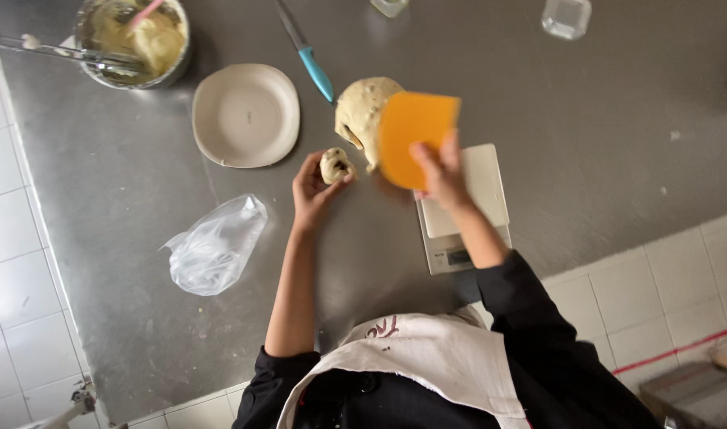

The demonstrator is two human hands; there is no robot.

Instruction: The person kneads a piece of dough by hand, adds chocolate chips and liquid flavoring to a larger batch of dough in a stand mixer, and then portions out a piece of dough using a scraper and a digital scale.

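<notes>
My left hand (312,191) holds a small piece of speckled dough (335,165) at its fingertips, just above the steel table (578,135). My right hand (441,175) grips an orange plastic scraper (415,135), held upright against a large lump of speckled dough (359,111) that rests on the table. The small piece lies just left of the big lump, apart from it.
A white kitchen scale (466,214) lies under my right wrist. A white square plate (246,115), a blue-handled knife (308,56), a metal bowl of batter (133,40) with a whisk, a crumpled plastic bag (215,246) and two glass jars (566,17) surround them.
</notes>
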